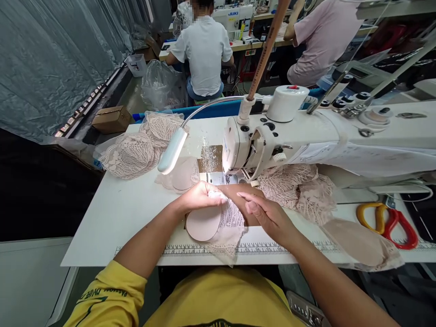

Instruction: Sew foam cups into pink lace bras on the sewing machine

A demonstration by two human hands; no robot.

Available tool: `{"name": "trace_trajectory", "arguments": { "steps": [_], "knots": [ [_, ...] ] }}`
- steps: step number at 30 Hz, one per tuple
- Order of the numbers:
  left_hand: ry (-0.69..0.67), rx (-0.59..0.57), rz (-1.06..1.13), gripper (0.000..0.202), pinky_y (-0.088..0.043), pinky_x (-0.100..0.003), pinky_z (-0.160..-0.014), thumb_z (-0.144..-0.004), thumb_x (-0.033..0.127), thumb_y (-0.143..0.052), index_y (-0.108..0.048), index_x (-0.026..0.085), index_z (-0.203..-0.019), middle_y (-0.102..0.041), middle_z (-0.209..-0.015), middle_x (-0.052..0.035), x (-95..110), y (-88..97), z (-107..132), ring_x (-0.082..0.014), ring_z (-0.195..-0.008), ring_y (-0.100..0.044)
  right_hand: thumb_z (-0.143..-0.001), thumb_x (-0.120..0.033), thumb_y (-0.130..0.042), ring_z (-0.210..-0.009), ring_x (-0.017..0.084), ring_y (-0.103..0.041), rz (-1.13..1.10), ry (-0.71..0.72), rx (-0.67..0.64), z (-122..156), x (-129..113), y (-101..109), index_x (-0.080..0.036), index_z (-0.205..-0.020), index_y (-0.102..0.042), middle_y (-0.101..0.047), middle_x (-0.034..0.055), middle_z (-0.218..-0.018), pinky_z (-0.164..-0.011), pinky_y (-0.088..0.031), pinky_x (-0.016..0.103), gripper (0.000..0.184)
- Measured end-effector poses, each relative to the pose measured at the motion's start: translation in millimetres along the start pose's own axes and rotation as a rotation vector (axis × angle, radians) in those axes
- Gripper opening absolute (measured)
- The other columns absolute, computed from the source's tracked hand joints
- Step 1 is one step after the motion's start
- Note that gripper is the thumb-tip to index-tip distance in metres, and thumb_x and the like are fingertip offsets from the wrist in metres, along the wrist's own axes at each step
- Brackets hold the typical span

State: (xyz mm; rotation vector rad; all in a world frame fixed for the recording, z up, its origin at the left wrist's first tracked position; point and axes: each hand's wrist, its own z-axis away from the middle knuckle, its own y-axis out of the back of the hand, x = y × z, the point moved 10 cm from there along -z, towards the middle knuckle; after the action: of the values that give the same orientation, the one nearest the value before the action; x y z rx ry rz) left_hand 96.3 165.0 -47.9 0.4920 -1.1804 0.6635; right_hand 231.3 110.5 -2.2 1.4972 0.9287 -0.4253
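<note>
My left hand is closed on a piece of pale pink lace fabric, pinching its upper edge just in front of the sewing machine. A smooth, round, beige bra cup hangs below the fingers, next to the lace. To the right, my right hand hovers close to the lace, apart from it. Its index finger points left and its thumb is a little away; I see nothing held in it. Under both hands lies a brown plate on the white table.
Lace pieces are heaped at the back left, and more lace lies right of the needle. A lamp leans over the table. Scissors lie at the right. A printed ruler runs along the front edge. Two people sit beyond.
</note>
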Motion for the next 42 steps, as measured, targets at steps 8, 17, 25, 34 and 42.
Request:
{"name": "trace_trajectory", "arguments": {
  "steps": [8, 17, 25, 34, 42],
  "knots": [
    [-0.066, -0.009, 0.131, 0.036, -0.045, -0.025, -0.061, -0.067, 0.042, -0.08, -0.071, 0.009, -0.075, -0.066, -0.069, -0.0047, 1, -0.9, -2, -0.0121, -0.063, -0.056, -0.084, -0.033, -0.057, -0.099, 0.025, -0.066, -0.098, -0.034, -0.021, -26, -4, -10, -0.024, -0.11, -0.07, -0.071, 0.0062, -0.108, -0.087, -0.051, 0.042, 0.03],
    [-0.09, -0.092, 0.156, 0.036, -0.049, -0.029, -0.076, -0.066, 0.04, -0.08, -0.075, 0.01, -0.086, -0.072, -0.086, -0.0096, 2, -7.7, -2, -0.0194, -0.082, -0.064, -0.084, -0.03, -0.057, -0.089, 0.019, -0.066, -0.149, -0.089, -0.109, -26, -5, -25, -0.025, -0.105, -0.065, -0.071, 0.0017, -0.101, -0.078, -0.052, 0.033, 0.023],
    [-0.134, -0.124, 0.014, 0.039, -0.037, -0.022, -0.052, -0.075, 0.043, -0.073, -0.062, 0.01, -0.056, -0.05, -0.056, 0.0012, 8, -12.2, -1, -0.0085, -0.055, -0.044, -0.087, -0.032, -0.057, -0.089, 0.018, -0.066, -0.205, -0.104, -0.086, -27, 0, -28, -0.026, -0.098, -0.07, -0.073, 0.0011, -0.096, -0.078, -0.051, 0.031, 0.018],
    [0.082, -0.206, -0.015, 0.042, -0.047, -0.024, -0.062, -0.072, 0.042, -0.075, -0.071, 0.009, -0.097, -0.066, -0.078, -0.0056, -4, 3.0, 11, -0.0134, -0.067, -0.058, -0.082, -0.032, -0.059, -0.084, 0.02, -0.067, -0.294, -0.143, -0.055, -25, 16, -20, -0.022, -0.094, -0.071, -0.073, 0.0045, -0.092, -0.078, -0.053, 0.035, 0.02],
    [-0.024, -0.137, -0.021, 0.037, -0.042, -0.022, -0.06, -0.075, 0.042, -0.073, -0.073, 0.008, -0.092, -0.065, -0.073, -0.0041, -4, 2.5, 2, -0.0114, -0.065, -0.053, -0.082, -0.032, -0.059, -0.088, 0.021, -0.066, -0.285, -0.171, -0.158, -23, 16, -28, -0.022, -0.1, -0.069, -0.072, 0.0047, -0.098, -0.079, -0.053, 0.035, 0.023]
  ]
}}
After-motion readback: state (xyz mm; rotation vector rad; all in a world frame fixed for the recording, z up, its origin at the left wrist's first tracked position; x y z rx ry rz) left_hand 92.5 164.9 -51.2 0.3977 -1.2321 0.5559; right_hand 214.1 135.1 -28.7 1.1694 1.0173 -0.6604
